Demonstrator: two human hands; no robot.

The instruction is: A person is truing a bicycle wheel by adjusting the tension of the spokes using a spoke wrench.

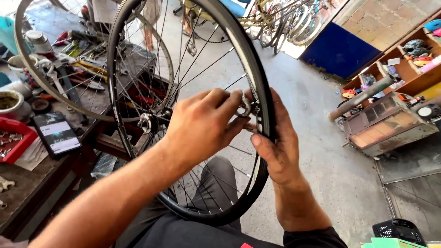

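Wheel (193, 110), a black bicycle wheel with a smooth glossy metal rim and thin silver spokes, is standing upright between the two hands, its round face turned toward the left hand and its hub (148, 121) lying well beyond that hand's knuckles. The rim is running up and down past the fingers, curving overhead and dipping to the person's dark trousers below the wrists. The axle through the hub is pointing sideways, roughly level.

The left hand (202, 126) is curling its fingers closed around a small silver metal tool (243, 108), pinching it against a spoke just beside the rim. The right hand (278, 147) is wrapping around the outside of the rim, thumb pressed on the near edge and fingers hooked over the far side, gripping it firmly right next to the tool.

Beyond the left hand a second bare rim (20, 69), dull grey metal, is leaning over a cluttered tabletop (27, 179) where a dark phone (57, 134) and a red tray (16, 140) are lying. Past the right hand a grey concrete floor (321, 138) is stretching away.
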